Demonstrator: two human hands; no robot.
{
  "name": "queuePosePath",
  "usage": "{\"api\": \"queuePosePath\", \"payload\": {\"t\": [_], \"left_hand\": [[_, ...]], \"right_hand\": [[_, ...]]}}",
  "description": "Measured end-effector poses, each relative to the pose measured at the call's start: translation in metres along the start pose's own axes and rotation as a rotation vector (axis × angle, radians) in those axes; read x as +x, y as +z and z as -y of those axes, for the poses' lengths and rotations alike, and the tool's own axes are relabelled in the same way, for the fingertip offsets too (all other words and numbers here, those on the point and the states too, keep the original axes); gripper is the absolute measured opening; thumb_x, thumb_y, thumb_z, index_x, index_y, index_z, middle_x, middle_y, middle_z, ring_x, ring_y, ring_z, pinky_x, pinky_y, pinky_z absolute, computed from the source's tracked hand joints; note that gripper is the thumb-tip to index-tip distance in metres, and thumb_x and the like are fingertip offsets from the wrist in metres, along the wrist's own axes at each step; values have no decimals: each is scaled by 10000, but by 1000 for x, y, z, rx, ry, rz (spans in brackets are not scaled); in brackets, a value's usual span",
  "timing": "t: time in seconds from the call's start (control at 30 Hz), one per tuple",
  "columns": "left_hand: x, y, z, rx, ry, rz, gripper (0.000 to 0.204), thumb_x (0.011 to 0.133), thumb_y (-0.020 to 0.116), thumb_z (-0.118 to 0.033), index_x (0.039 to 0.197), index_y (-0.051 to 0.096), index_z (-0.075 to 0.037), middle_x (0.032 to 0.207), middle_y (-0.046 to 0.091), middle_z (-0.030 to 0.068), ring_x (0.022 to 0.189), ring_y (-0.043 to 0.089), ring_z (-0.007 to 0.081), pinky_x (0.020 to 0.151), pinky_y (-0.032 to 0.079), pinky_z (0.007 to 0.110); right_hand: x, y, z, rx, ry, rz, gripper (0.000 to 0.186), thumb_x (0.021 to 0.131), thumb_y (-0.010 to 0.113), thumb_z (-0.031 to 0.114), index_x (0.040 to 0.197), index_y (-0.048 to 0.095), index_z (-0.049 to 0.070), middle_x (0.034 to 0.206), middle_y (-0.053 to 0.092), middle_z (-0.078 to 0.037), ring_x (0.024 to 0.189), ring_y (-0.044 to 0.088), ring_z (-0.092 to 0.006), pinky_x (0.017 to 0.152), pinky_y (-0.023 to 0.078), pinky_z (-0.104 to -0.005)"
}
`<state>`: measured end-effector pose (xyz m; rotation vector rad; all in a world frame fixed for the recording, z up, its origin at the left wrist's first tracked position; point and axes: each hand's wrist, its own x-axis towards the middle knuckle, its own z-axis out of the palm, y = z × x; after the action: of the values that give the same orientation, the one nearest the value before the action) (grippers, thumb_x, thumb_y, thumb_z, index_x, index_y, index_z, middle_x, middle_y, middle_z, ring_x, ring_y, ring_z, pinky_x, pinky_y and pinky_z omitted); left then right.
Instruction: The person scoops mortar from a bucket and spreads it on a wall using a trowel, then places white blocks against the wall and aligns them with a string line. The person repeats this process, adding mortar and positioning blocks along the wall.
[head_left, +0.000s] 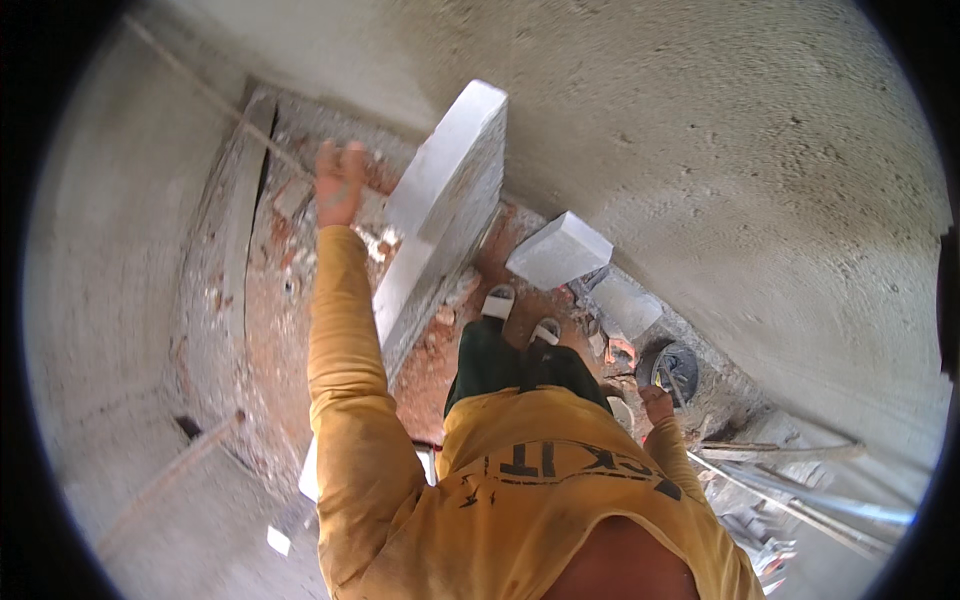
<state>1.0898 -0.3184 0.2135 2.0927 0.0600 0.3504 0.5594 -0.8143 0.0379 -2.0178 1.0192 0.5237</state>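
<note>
My left arm reaches forward, and my left hand [340,190] has its fingers spread, slightly blurred, holding nothing. It is over the rubble-strewn floor strip, left of a low wall of pale blocks [440,205]; I see no clear contact between them. At my right side, my right hand [657,404] hangs low with its fingers curled. What they hold, if anything, cannot be made out. Just beyond that hand is a dark round bucket [683,366] with a thin stick-like piece across its opening. A pale rounded shape [621,412] lies beside the hand, its kind unclear.
Rough plastered walls [760,170] rise ahead and right. A loose white block [560,250] leans there, with a greyer block [627,305] beside it. Wooden boards [780,453] and poles lie at lower right. Broken brick and reddish dirt [425,385] cover the floor near my sandals [497,302].
</note>
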Motion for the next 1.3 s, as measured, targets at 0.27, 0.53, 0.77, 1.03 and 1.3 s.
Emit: {"api": "queuePosePath", "payload": {"t": [0.27,0.53,0.77,1.03,1.3], "left_hand": [[-211,-170,142,222,-337,-523,277,897,571,-242,860,612,30,850,641,113,774,562,137,690,466,296],[-283,-86,199,467,-472,12,232,843,584,-212,974,659,-36,911,656,172,850,633,357,745,504,407],[-237,-56,223,804,-375,412,270,856,564,-296,1070,638,-150,1050,609,140,967,602,347,812,482,452],[-222,-50,248,1083,-116,779,235,915,429,-240,1046,595,-138,1083,592,81,1006,593,250,921,386,440],[-190,-37,209,411,-339,489,150,839,544,-166,841,605,-29,786,671,132,748,649,309,683,512,388]], "right_hand": [[73,-43,-127,128,177,131,232,809,662,239,846,665,10,685,573,-23,550,525,-132,468,433,-295],[72,-65,44,-256,-272,14,379,875,591,354,903,647,-19,801,650,-89,665,595,-165,614,479,-327],[-9,-29,151,-121,-243,10,442,860,607,353,1074,614,-35,992,660,-189,942,627,-261,846,468,-336],[-45,9,33,-199,81,52,531,803,672,389,1068,617,-68,1036,656,-209,995,621,-289,868,458,-353],[-66,49,71,-126,38,59,425,825,626,350,1016,621,-30,1002,652,-185,975,603,-329,836,457,-381]]}}
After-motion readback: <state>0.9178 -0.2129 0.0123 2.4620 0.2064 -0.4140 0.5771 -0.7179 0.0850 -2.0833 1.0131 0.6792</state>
